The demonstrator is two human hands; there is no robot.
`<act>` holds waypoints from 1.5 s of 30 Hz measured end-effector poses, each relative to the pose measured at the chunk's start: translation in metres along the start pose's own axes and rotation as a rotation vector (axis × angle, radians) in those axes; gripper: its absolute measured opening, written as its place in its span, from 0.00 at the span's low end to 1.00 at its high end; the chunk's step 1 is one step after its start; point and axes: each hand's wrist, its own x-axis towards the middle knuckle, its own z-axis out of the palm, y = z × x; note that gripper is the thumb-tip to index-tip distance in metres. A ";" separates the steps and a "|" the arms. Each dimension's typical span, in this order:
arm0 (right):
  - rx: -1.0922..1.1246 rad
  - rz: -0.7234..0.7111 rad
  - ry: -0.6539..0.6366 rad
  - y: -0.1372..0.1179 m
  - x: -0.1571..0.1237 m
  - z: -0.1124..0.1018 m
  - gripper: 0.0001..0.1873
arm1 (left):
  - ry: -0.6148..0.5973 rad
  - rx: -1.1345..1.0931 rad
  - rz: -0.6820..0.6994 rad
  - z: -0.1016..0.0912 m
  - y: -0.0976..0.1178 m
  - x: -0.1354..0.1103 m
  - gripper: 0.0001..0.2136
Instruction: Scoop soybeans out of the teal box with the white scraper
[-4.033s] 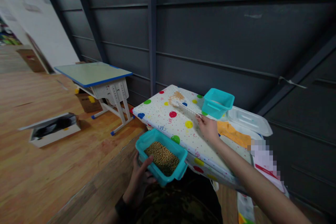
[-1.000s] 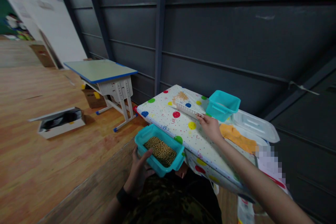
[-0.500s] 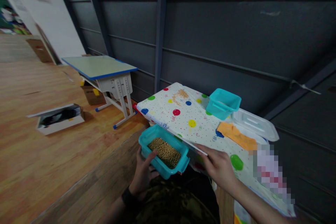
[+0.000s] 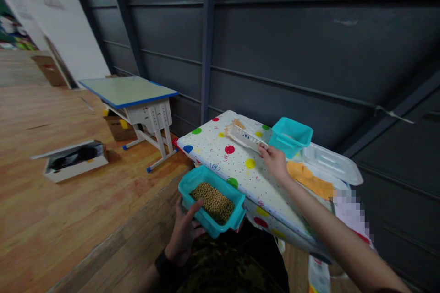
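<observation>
My left hand (image 4: 185, 229) grips a teal tray (image 4: 192, 181) filled with tan beans (image 4: 213, 202), held just below the near edge of a table covered with a white dotted cloth (image 4: 220, 158). My right hand (image 4: 274, 159) is stretched out over the cloth and holds one end of a flat white strip (image 4: 245, 138). The strip's far end lies against a small pile of loose beans (image 4: 236, 123) near the table's far edge. A second teal tray (image 4: 290, 136) stands just right of the strip.
A white lidded box (image 4: 332, 162) and an orange cloth (image 4: 309, 177) lie at the table's right. A blue-edged desk (image 4: 129, 91) stands to the left, with an open white box (image 4: 70, 160) on the wooden floor. A dark panelled wall runs behind.
Half a second ago my right hand was drawn back to the table's near edge beside the teal tray; now it is stretched out again, strip against the far beans. The left hand has hardly moved.
</observation>
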 end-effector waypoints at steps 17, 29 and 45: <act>0.098 -0.008 -0.054 0.020 0.023 0.037 0.15 | 0.098 0.063 -0.018 -0.007 0.005 0.013 0.50; 0.120 -0.045 -0.040 0.029 -0.012 0.015 0.21 | 0.005 0.013 -0.005 -0.005 0.002 0.007 0.56; 0.042 -0.087 -0.101 0.003 -0.042 -0.007 0.19 | -0.018 0.027 0.005 -0.002 0.004 0.000 0.54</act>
